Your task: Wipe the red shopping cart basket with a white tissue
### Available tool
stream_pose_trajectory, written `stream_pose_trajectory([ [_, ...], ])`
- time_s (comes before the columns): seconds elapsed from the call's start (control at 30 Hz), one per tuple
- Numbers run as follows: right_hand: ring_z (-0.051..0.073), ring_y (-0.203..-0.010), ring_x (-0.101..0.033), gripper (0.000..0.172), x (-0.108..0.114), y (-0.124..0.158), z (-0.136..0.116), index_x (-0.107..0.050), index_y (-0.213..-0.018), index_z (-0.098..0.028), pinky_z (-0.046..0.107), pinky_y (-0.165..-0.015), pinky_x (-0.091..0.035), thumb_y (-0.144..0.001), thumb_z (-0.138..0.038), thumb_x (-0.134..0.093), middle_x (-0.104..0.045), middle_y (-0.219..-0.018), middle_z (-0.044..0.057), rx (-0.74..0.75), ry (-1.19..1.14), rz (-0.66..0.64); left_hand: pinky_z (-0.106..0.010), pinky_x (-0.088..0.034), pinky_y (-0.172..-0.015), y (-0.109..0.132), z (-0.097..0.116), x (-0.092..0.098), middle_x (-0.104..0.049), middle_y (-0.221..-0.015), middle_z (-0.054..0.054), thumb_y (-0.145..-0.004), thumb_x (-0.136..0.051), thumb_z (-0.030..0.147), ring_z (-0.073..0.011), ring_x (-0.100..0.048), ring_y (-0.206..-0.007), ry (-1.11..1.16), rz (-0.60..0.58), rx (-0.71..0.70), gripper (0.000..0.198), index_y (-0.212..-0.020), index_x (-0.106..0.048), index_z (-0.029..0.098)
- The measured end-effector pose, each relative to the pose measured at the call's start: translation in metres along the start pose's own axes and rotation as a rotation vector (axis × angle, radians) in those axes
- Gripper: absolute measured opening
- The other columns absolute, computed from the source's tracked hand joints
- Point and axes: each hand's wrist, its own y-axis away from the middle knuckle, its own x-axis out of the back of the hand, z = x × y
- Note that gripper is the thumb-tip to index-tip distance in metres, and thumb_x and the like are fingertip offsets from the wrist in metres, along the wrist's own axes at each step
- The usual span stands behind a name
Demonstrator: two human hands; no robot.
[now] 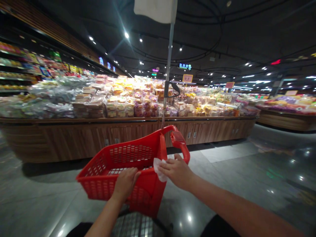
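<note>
A red plastic shopping basket [128,154] sits in front of me, tilted, with a red handle [181,144] at its right end and a thin metal pole [168,70] rising from it. My left hand [125,184] is closed over the basket's near rim. My right hand [176,171] presses a white cloth or tissue [158,166] against the basket's right corner, just below the handle. The basket looks empty inside.
A long wooden display counter [128,131] piled with packaged bread and cakes [138,97] runs across ahead. Shelves [24,65] line the left wall. Another display island [288,112] stands at the right. The floor [247,171] is glossy grey tile.
</note>
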Motion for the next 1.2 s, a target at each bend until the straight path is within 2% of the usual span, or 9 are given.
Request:
stream_pose_trajectory([
  [0.13, 0.014, -0.090, -0.058, 0.027, 0.007, 0.020, 0.024, -0.056, -0.119, -0.031, 0.037, -0.086, -0.029, -0.094, -0.030, -0.045, -0.062, -0.120, -0.002, 0.017, -0.048, 0.043, -0.031, -0.043, -0.075, 0.002, -0.007, 0.003, -0.066, -0.082, -0.005, -0.092, -0.028, 0.041, -0.0196, -0.060, -0.080, 0.018, -0.007, -0.012, 0.039, -0.080, -0.059, 0.021],
  [0.3, 0.015, -0.099, -0.058, 0.027, 0.018, 0.050, 0.057, -0.061, -0.113, -0.030, 0.034, -0.086, -0.024, -0.093, -0.041, -0.045, -0.068, -0.109, 0.001, -0.061, -0.176, 0.079, -0.033, -0.044, -0.079, 0.004, -0.013, 0.002, -0.067, -0.087, -0.006, -0.092, -0.029, 0.041, -0.0213, -0.060, -0.085, 0.035, -0.003, -0.018, 0.039, -0.084, -0.061, 0.020],
  [0.5, 0.017, -0.110, -0.052, 0.033, 0.009, 0.046, 0.082, -0.061, -0.114, -0.027, 0.035, -0.087, -0.028, -0.098, -0.033, -0.032, -0.066, -0.113, 0.002, -0.278, -0.239, 0.106, -0.035, -0.044, -0.079, 0.004, -0.015, 0.000, -0.067, -0.088, -0.006, -0.092, -0.029, 0.042, -0.0223, -0.061, -0.086, 0.034, 0.001, -0.023, 0.039, -0.086, -0.060, 0.020],
  [0.63, 0.018, -0.111, -0.050, 0.036, 0.003, 0.045, 0.072, -0.061, -0.113, -0.024, 0.035, -0.089, -0.031, -0.098, -0.030, -0.029, -0.065, -0.113, 0.002, -0.374, -0.246, 0.197, -0.035, -0.045, -0.080, 0.005, -0.017, -0.001, -0.068, -0.089, -0.007, -0.092, -0.030, 0.041, -0.0219, -0.061, -0.086, 0.035, 0.007, -0.023, 0.037, -0.087, -0.060, 0.020],
  [0.8, 0.021, -0.107, -0.049, 0.033, 0.005, 0.050, 0.047, -0.064, -0.099, -0.022, 0.037, -0.089, -0.029, -0.094, -0.038, -0.035, -0.066, -0.107, 0.004, -0.243, -0.315, 0.211, -0.033, -0.046, -0.079, 0.008, -0.022, 0.003, -0.067, -0.088, -0.005, -0.092, -0.031, 0.041, -0.0200, -0.061, -0.085, 0.054, 0.006, -0.037, 0.036, -0.085, -0.060, 0.020],
  [0.9, 0.022, -0.104, -0.050, 0.036, 0.003, 0.043, 0.057, -0.065, -0.093, -0.023, 0.039, -0.089, -0.027, -0.093, -0.040, -0.033, -0.068, -0.101, 0.004, -0.196, -0.327, 0.219, -0.031, -0.046, -0.074, 0.008, -0.025, 0.008, -0.066, -0.081, -0.003, -0.092, -0.031, 0.041, -0.0184, -0.061, -0.079, 0.070, 0.006, -0.061, 0.037, -0.079, -0.058, 0.021],
  [1.03, 0.021, -0.104, -0.049, 0.038, -0.003, 0.032, 0.073, -0.066, -0.094, -0.025, 0.039, -0.089, -0.025, -0.095, -0.031, -0.029, -0.069, -0.100, 0.001, -0.305, -0.350, 0.274, -0.031, -0.047, -0.072, 0.007, -0.027, 0.011, -0.066, -0.081, -0.003, -0.092, -0.032, 0.039, -0.0186, -0.061, -0.078, 0.075, 0.031, -0.073, 0.035, -0.081, -0.059, 0.021],
  [1.1, 0.021, -0.106, -0.049, 0.037, -0.005, 0.033, 0.064, -0.066, -0.093, -0.025, 0.039, -0.089, -0.026, -0.095, -0.028, -0.028, -0.068, -0.101, 0.000, -0.348, -0.380, 0.312, -0.032, -0.047, -0.072, 0.007, -0.028, 0.010, -0.066, -0.079, -0.003, -0.092, -0.033, 0.038, -0.0192, -0.060, -0.078, 0.076, 0.043, -0.072, 0.034, -0.080, -0.059, 0.021],
  [1.2, 0.021, -0.108, -0.047, 0.032, -0.005, 0.042, 0.038, -0.064, -0.094, -0.024, 0.038, -0.090, -0.027, -0.094, -0.028, -0.031, -0.067, -0.101, 0.001, -0.327, -0.421, 0.341, -0.032, -0.047, -0.071, 0.008, -0.029, 0.007, -0.066, -0.077, -0.003, -0.091, -0.035, 0.037, -0.0191, -0.060, -0.076, 0.080, 0.049, -0.072, 0.033, -0.076, -0.059, 0.021],
])
